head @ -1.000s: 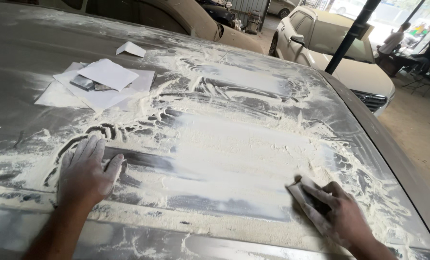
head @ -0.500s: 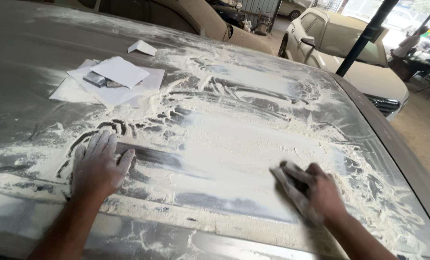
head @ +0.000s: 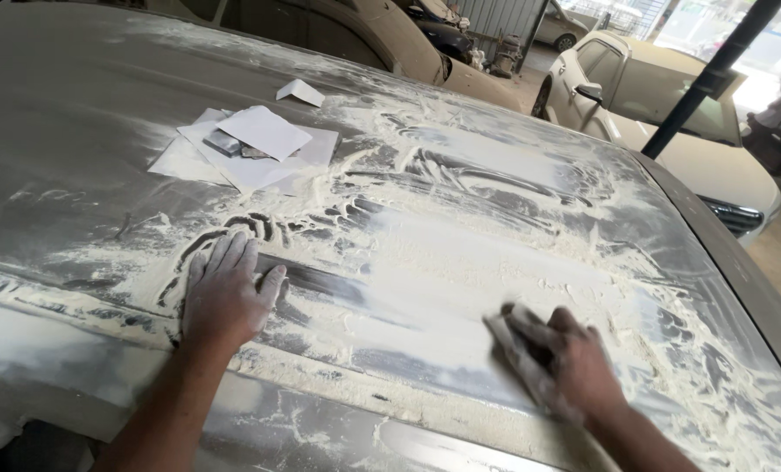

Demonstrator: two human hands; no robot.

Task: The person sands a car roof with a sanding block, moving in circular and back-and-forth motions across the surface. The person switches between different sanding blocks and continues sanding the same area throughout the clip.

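A grey car roof panel (head: 76, 131) fills the view, coated in pale sanding dust and wet slurry. My left hand (head: 224, 293) lies flat on it, fingers spread, at the lower left. Pressed to the panel at the lower right, my right hand (head: 565, 358) grips a dusty sanding pad (head: 513, 350) whose edge sticks out to the left of the fingers. A smeared, cleaner streak runs between the two hands.
Sheets of white paper (head: 251, 144) with a small dark block lie on the roof at the upper left; a folded white piece (head: 300, 92) sits beyond them. A white car (head: 670, 114), a black pole (head: 705, 79) and a beige car (head: 364, 39) stand behind.
My right hand has slid the sanding pad leftward along the panel. The left hand has stayed flat in place while the view shifted slightly.
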